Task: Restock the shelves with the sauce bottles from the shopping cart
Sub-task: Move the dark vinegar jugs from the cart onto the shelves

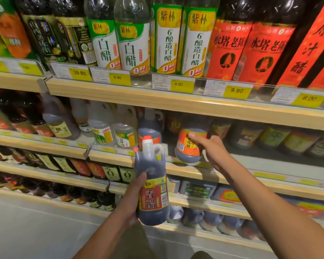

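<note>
My left hand grips a dark vinegar bottle by its side, in front of the shelves. The bottle stands upright and has a red label, a side handle and a white cap with an orange top. My right hand reaches to the second shelf and holds a dark bottle with an orange label. My thumb lies across that label, and the bottle tilts at the shelf's front edge. A similar dark handled bottle stands on the shelf just to its left. The shopping cart is out of view.
The top shelf carries white vinegar bottles and red-labelled dark bottles above yellow price tags. Small dark jars line the second shelf to the right. Lower shelves hold more dark bottles. Grey floor lies at the lower left.
</note>
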A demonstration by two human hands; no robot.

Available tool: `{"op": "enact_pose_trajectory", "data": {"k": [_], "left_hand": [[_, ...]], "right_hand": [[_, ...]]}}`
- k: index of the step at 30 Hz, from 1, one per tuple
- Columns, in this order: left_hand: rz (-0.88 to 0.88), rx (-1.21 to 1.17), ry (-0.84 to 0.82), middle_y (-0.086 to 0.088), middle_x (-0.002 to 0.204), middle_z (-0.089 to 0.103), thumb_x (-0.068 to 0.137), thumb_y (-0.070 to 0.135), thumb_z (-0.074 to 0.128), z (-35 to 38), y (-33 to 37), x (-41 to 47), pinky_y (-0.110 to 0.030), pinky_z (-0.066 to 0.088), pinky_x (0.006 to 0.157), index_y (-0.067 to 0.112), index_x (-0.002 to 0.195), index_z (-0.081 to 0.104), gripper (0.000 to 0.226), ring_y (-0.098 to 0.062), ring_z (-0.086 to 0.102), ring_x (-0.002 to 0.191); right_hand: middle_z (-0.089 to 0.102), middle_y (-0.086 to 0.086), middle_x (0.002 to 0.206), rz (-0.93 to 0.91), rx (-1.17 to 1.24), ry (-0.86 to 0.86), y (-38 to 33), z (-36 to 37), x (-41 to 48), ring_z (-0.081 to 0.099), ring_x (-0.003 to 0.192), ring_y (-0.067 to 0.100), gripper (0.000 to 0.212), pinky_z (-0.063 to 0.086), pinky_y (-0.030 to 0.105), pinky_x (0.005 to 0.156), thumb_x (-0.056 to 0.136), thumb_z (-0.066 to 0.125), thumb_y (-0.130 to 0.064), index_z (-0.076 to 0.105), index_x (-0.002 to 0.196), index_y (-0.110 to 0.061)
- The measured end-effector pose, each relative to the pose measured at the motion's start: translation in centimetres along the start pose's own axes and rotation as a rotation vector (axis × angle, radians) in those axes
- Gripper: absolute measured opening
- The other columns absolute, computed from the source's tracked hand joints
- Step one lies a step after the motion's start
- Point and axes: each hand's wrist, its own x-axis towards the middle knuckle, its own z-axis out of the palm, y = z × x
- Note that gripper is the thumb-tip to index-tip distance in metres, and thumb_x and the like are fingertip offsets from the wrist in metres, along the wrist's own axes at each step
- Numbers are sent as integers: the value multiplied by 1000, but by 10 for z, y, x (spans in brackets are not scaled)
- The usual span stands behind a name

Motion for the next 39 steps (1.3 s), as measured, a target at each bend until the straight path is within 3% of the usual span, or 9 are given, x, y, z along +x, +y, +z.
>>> {"op": "enact_pose_trajectory", "data": {"k": [3,7,14,18,23,27,32,36,39], "left_hand": [[1,8,14,-26,122,69,54,65,88,-8,3,4,-57,55,96,7,133,59,103,-42,68,110],[27,1,32,-28,123,67,47,67,91,-16,4,10,-64,43,107,7,135,58,111,-47,64,116],[70,33,57,-27,120,69,45,69,89,-26,8,11,-60,48,104,7,132,59,112,-45,66,112],[72,26,82,-25,119,70,59,61,79,-27,13,6,-58,51,101,8,135,56,95,-43,68,110],[58,56,39,-26,122,68,54,67,88,-14,27,-7,-60,49,103,8,136,56,106,-45,66,112],[59,91,-34,-23,117,72,48,69,89,7,40,-18,-48,59,89,12,126,63,101,-38,71,105],[13,93,-79,-19,118,72,55,67,87,41,46,-34,-40,60,82,14,130,62,95,-33,72,105],[-34,105,-81,-18,126,69,58,70,84,67,40,-44,-46,56,92,15,139,55,101,-36,68,115],[-64,102,-101,-18,128,68,67,68,79,85,33,-51,-48,53,97,16,140,55,93,-35,66,117]], "right_hand": [[76,-3,91,99,-138,50,-8,12,21,71,92,16,71,58,36,89,48,88,-65,74,97,-16],[62,-12,94,58,-263,4,-16,33,30,56,88,7,53,43,7,59,76,84,-40,62,121,-21],[57,6,140,132,-386,-19,-4,43,39,55,120,20,78,38,23,88,76,80,-52,55,138,-12],[60,3,101,212,-418,-29,-11,44,29,50,88,13,58,37,25,86,85,74,-49,69,116,-1],[61,1,95,203,-487,-53,-27,44,16,50,87,13,41,38,24,83,86,71,-50,73,96,-11],[49,-8,64,34,-483,63,-26,29,-3,47,62,10,41,34,13,49,78,81,-46,50,68,-21],[71,-2,114,11,-194,-91,-13,-1,-53,69,104,11,40,57,30,92,86,78,-26,66,122,-15],[72,11,120,151,-55,-325,-9,-18,-101,67,115,25,29,57,42,93,96,65,-31,69,122,-17],[71,8,122,174,-32,-432,-12,-27,-134,66,117,24,38,57,37,92,95,64,-37,65,127,-16]]}}
